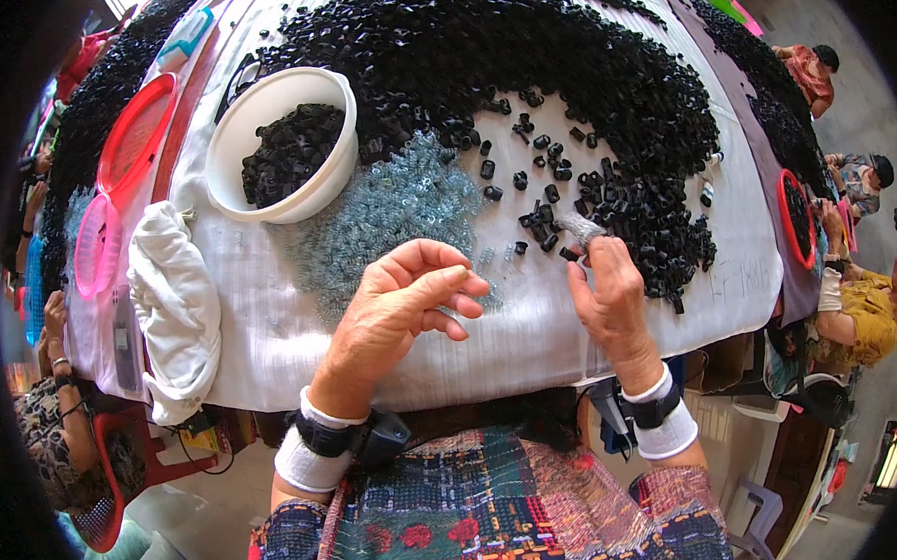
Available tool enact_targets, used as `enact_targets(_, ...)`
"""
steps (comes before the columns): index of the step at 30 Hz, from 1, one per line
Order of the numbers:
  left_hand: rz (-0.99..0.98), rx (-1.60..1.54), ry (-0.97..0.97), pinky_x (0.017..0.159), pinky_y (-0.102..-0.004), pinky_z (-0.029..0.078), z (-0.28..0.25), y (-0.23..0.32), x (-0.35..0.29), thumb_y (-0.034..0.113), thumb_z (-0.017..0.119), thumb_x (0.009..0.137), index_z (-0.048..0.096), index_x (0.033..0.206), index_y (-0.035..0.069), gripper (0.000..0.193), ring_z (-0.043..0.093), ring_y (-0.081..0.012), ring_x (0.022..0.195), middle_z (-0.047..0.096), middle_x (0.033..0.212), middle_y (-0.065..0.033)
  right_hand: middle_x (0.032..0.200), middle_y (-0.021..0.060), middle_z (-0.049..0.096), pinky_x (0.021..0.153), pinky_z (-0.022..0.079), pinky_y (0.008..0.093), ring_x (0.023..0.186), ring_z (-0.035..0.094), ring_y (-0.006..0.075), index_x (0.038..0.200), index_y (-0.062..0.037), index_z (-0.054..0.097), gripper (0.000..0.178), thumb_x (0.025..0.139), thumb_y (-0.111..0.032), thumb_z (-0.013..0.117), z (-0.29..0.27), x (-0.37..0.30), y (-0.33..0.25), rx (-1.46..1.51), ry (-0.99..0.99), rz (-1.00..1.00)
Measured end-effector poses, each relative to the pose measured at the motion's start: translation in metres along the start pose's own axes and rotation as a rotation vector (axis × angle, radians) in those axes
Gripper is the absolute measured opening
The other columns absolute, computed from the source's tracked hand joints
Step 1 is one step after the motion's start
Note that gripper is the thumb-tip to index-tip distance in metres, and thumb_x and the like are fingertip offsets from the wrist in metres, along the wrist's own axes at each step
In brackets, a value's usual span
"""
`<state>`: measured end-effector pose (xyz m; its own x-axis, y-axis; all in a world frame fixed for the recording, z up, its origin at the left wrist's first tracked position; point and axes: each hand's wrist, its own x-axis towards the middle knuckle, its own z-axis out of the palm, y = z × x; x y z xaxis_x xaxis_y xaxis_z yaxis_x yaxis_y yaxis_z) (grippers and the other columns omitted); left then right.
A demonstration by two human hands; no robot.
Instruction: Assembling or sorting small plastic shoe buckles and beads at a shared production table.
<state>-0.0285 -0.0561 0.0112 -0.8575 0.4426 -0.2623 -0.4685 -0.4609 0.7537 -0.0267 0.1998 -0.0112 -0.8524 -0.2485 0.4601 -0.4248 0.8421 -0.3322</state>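
Note:
My left hand point(400, 307) is raised above the near side of the heap of small clear plastic pieces point(396, 217). Its thumb and index finger come together, and the other fingers curl loosely; anything pinched there is too small to make out. Between the fingertips of my right hand point(611, 298) is a small black plastic piece point(570, 255). A grey fuzzy wrap point(581, 228) shows at the tip of one right finger. Loose black plastic pieces point(538, 216) lie just beyond that hand, at the edge of the big black heap point(653, 151).
A white bowl point(343, 164) of black pieces stands at the left. Left of it lie a bundled white cloth point(174, 302), a pink basket point(97, 245) and a red sieve point(137, 133). The white-covered table point(372, 368) ends before me. Other people sit at both sides.

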Motion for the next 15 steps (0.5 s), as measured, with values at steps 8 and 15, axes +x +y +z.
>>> enact_targets(8,0.024,-0.001,-0.003,0.066,-0.0238,0.055,0.02,-0.016,0.009,0.011,0.064,0.087,0.056,0.103,0.002,0.019,0.065,-0.0149,0.083,0.065,0.097,-0.0103,0.089,0.0136,0.062,0.066,0.05,0.0346,0.077,0.062,0.0263,0.112,0.002,0.055,0.044,0.07,0.008,0.066,-0.001,0.007,-0.067,0.602,0.102,0.197)
enact_targets(15,0.06,-0.087,0.121,0.062,-0.0217,0.055,0.011,-0.009,0.004,0.01,0.065,0.087,0.06,0.098,-0.001,0.016,0.066,-0.0149,0.078,0.067,0.093,-0.0118,0.086,0.0154,0.061,0.065,0.049,0.0374,0.074,0.059,0.0311,0.1,0.0037,0.06,0.031,0.07,0.008,0.066,0.002,0.02,-0.064,0.364,0.194,-0.162)
